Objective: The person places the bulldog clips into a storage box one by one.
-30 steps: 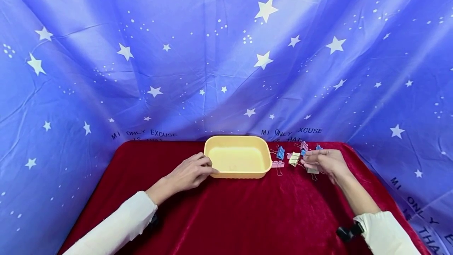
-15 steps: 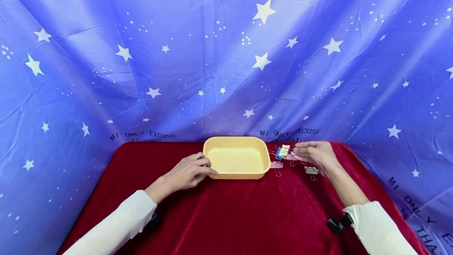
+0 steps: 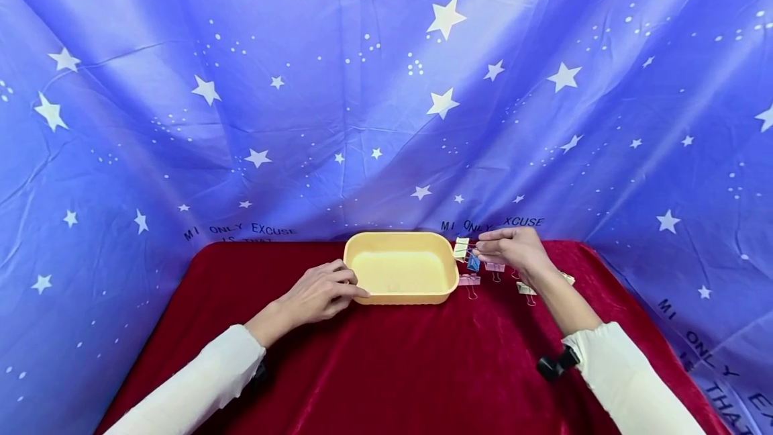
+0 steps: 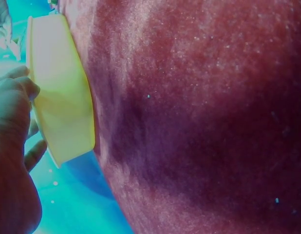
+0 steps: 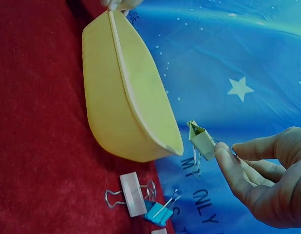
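Note:
A yellow binder clip [image 5: 203,144] hangs from my right hand [image 5: 272,170], whose thumb and finger pinch one of its wire handles. In the head view that clip [image 3: 461,248] is right at the tub's right rim, and my right hand [image 3: 513,248] is just right of it. The yellow tub [image 3: 401,299] stands at the back of the table with nothing in it. My left hand [image 3: 326,289] grips its near left corner, thumb on the rim; the left wrist view shows the fingers around the tub's edge [image 4: 63,92].
Beside the tub's right end lie a pink binder clip [image 5: 133,194] and a blue one [image 5: 159,213]. Several more, including another pink clip [image 3: 495,267] and a pale one [image 3: 527,288], lie farther right on the red cloth [image 3: 386,368]. A blue starry curtain [image 3: 302,119] rises behind.
My right hand has picked the yellow binder clip up from among the others and carried it left to the tub's rim. The left hand stays on the tub.

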`<state>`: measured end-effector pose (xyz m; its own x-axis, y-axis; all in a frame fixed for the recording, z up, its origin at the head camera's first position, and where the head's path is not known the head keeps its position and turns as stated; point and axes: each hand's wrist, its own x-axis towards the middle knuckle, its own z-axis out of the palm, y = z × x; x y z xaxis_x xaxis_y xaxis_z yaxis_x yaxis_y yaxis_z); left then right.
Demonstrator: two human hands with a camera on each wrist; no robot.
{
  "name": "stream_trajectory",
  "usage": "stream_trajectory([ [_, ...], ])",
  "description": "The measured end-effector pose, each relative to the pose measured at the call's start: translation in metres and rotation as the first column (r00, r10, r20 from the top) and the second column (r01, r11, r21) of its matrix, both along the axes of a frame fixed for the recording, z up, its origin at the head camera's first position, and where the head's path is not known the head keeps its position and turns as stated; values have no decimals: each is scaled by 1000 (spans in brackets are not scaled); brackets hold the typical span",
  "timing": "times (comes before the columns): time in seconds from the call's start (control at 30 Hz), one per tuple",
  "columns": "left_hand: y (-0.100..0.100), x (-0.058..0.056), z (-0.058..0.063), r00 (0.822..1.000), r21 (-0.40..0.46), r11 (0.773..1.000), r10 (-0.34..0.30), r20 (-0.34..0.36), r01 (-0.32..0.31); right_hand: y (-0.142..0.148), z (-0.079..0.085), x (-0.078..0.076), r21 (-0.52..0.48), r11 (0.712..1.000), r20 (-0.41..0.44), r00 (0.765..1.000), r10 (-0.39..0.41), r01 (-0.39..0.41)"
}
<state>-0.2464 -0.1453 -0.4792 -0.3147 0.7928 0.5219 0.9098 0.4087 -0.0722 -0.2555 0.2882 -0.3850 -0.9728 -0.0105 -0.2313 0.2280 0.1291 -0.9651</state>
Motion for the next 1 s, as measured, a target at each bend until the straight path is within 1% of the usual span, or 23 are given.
stream_trajectory([
  [0.2,2,0,-1,1000,13,1000,-8,-10,8,-13,5,-3,16,1000,-12,1000,22,-21],
  [0.3,2,-1,-2,1000,20,1000,-7,-17,8,-21,7,-6,52,998,-18,999,41,-40],
  [0.47,2,1,-2,1000,18,1000,7,7,-7,-36,8,-9,120,991,-21,998,62,-59],
  [0.57,1,2,-2,1000,17,1000,10,23,-10,-47,7,-11,135,989,-19,998,63,-60],
  [0.9,0,4,0,998,16,1000,25,57,-26,-75,4,-12,146,986,-10,996,86,-84],
  [1.0,1,4,1,999,21,1000,19,47,-20,-80,2,-12,149,984,-16,995,100,-96],
])
